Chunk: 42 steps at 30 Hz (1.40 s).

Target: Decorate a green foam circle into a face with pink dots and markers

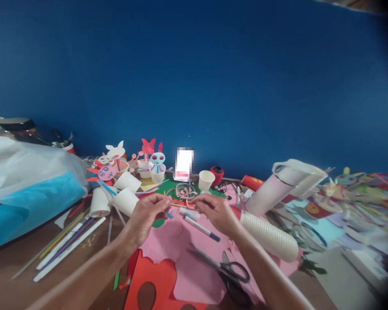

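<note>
My left hand is closed in a pinch above the pink paper. A thin strip runs between the fingertips of both hands. A small blue piece shows beside the left fingers. My right hand is pinched too, at the strip's other end. Just below the hands lies a capped marker with a dark blue cap. Black-handled scissors rest on the pink paper, near my right forearm. Red paper with cut holes is at the front.
White cups and paper animal figures stand at the back left. A long stack of cups lies right of my right hand, near a white tumbler. A blue bag is at the far left.
</note>
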Motion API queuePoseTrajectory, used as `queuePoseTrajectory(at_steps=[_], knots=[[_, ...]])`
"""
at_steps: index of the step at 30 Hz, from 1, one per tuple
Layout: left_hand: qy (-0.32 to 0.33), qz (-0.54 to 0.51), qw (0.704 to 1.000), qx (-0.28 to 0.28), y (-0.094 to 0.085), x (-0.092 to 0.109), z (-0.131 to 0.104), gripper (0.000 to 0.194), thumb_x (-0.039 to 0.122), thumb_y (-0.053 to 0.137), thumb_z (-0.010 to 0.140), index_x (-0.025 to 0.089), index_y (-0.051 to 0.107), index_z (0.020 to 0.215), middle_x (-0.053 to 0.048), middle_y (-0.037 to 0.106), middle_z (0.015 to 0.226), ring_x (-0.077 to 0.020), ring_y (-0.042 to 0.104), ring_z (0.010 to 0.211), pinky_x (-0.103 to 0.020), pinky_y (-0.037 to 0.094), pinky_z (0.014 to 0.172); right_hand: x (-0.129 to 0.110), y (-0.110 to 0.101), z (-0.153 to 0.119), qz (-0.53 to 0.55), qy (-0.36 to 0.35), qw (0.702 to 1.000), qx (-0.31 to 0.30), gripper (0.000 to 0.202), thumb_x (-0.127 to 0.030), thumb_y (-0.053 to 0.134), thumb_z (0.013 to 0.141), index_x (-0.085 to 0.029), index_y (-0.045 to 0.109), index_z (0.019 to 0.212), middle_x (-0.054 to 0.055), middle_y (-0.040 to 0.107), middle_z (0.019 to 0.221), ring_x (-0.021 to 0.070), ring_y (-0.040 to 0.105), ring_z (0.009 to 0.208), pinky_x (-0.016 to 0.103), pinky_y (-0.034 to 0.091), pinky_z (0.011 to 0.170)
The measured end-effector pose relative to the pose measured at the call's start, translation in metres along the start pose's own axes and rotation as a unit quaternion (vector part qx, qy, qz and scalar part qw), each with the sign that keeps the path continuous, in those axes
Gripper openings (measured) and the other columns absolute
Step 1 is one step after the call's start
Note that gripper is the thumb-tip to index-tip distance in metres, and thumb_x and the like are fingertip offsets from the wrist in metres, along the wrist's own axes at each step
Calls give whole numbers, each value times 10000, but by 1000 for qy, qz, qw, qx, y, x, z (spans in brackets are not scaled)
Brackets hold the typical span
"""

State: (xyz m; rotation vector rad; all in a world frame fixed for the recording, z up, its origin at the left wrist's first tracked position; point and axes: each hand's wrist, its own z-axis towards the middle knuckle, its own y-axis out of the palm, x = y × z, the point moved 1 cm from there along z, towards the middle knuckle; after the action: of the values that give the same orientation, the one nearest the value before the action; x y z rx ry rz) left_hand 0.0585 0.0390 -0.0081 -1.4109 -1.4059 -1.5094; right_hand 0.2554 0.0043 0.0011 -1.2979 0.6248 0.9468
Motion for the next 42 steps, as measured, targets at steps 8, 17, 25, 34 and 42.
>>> queuePoseTrajectory(at_steps=[8,17,25,34,42], knots=[[4,64,998,19,0,-8,4,208,336,680,636,138,630,679,12,562,592,-80,497,528,-194,384,510,-5,48,27,160,-18,987,-11,203,-343,526,804,-164,621,808,5,589,714,104,506,632,197,386,558],[4,95,994,-59,2,-12,3,142,246,595,704,164,674,789,-36,622,735,-122,526,669,-216,415,584,2,45,26,145,12,989,7,122,-244,534,772,-163,566,687,-31,509,609,87,450,566,195,352,530],[-28,97,992,-78,-4,-13,8,217,267,566,725,177,688,882,-55,649,771,-137,554,699,-220,414,586,6,47,26,143,10,990,-7,166,-218,460,812,-164,519,667,-30,502,622,91,464,596,207,370,570],[-22,141,989,-46,-9,-9,12,239,329,588,708,155,670,849,-45,639,760,-137,542,654,-228,409,560,9,48,27,146,11,989,-18,132,-229,474,811,-174,545,715,-28,528,651,93,492,609,203,391,568],[-3,126,991,-43,-7,-11,14,189,320,632,685,141,638,743,-19,601,682,-111,529,610,-222,423,560,10,53,24,105,13,994,-33,153,-268,491,814,-170,562,720,-12,570,647,106,535,608,211,403,562]])
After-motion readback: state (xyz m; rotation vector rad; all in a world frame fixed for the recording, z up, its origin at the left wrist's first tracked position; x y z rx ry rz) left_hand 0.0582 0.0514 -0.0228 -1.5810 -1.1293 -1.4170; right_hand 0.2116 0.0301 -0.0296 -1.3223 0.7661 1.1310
